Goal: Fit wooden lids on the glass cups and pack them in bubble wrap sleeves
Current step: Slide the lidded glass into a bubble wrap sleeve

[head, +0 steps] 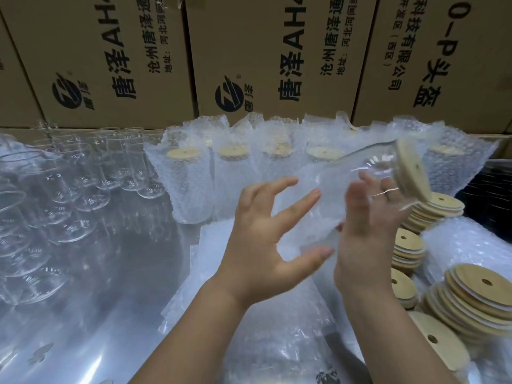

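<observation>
The right hand (365, 225) grips a tilted clear glass cup (368, 160) with a round wooden lid (410, 170), just above the stacks of loose wooden lids (432, 212). A clear bubble wrap sleeve (302, 206) covers the cup's lower end. Left of the stacks, the left hand (257, 245) is spread and holds nothing.

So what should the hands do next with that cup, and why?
Probably close the left hand on the bubble wrap sleeve and draw it up over the cup. The cup already has its wooden lid on and lies tilted in the right hand. The sleeve seems to cover only its bottom end, and the left hand is spread open.
</observation>
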